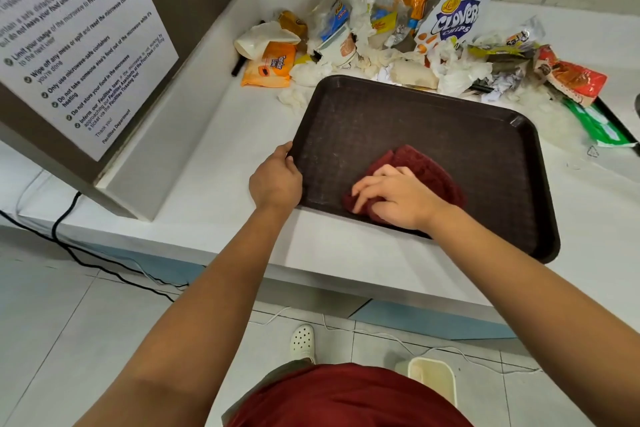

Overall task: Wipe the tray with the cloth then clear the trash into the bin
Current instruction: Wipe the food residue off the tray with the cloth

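Note:
A dark brown tray [415, 121] lies on the white counter [214, 156]. My left hand [275, 180] grips the tray's left edge, thumb over the rim. A dark red cloth [426, 163] lies on the near part of the tray, and my right hand [394, 196] presses on it with its fingers curled into the fabric. Behind the tray is a heap of trash [398, 42]: crumpled tissues, snack wrappers, a white Clover Chips bag [455, 15] and a paper cup. A cream bin [433, 380] stands on the floor below the counter, to my right.
A microwave with a printed notice [79, 45] stands on the counter at the left. Black and white cables [65, 215] run down to the tiled floor. A red wrapper [575, 80] and a green packet [599, 128] lie at the tray's far right. My shoe [303, 341] is below.

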